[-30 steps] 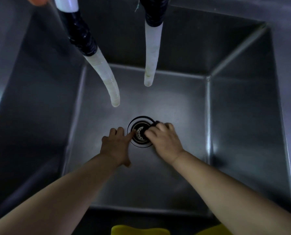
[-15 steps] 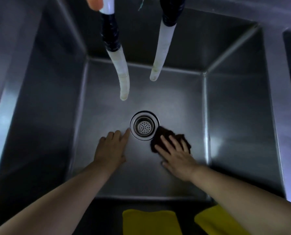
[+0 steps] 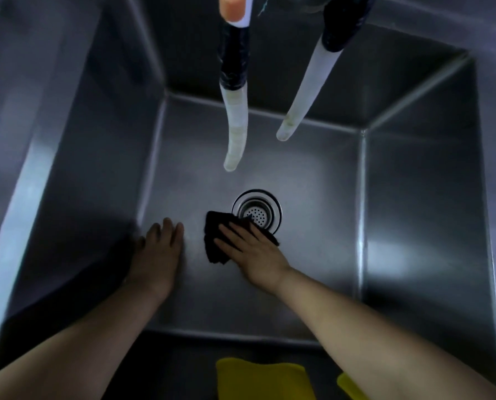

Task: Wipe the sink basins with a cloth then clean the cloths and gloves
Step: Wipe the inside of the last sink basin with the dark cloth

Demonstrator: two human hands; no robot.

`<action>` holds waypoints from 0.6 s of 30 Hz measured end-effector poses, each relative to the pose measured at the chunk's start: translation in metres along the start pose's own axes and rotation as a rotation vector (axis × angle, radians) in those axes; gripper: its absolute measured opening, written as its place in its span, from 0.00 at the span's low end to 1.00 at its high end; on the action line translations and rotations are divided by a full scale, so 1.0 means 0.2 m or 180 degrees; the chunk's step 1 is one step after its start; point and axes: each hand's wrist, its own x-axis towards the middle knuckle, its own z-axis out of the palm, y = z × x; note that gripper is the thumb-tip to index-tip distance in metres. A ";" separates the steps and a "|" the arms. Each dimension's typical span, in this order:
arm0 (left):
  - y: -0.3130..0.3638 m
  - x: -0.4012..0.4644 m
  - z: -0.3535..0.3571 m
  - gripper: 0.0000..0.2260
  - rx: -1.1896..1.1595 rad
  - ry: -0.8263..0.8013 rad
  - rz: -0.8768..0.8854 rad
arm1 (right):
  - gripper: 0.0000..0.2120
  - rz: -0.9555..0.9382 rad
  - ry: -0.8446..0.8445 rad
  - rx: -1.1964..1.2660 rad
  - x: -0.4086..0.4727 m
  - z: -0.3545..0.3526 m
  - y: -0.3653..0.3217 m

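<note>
The dark cloth [image 3: 216, 241] lies flat on the floor of the sink basin [image 3: 313, 180], just beside the round drain [image 3: 257, 212], and one corner of it lies over the drain's near edge. The right hand [image 3: 252, 249] lies on top of the cloth with its fingers [image 3: 232, 229] spread out flat, pressing it down and not curled around it. The left hand [image 3: 157, 252] rests on the bare floor of the basin, a little apart from the cloth. Its fingers are stretched out and hold nothing.

Two pale hoses [image 3: 235, 122] hang down over the basin, and no water can be seen coming from them. Something yellow [image 3: 258, 379] sits at the near edge, at the bottom of the view. It may be the gloves or another cloth, but it is too cut off to tell.

The job looks to be in its first part, the wiping. The floor by the drain is being wiped now. Whether the walls and corners are done cannot be told. Another basin edge shows at the far right, so more wiping may be left. Washing the cloths and gloves seems not yet started.
</note>
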 end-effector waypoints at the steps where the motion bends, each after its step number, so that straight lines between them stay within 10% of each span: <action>1: 0.00 0.00 0.00 0.38 -0.0007 0.0000 0.0005 | 0.31 0.0134 0.0163 0.0112 -0.05 0.00 0.03; 18: -0.01 0.01 0.00 0.37 -0.0051 -0.0035 0.0049 | 0.27 0.2054 0.0691 0.0057 -0.13 -0.09 0.60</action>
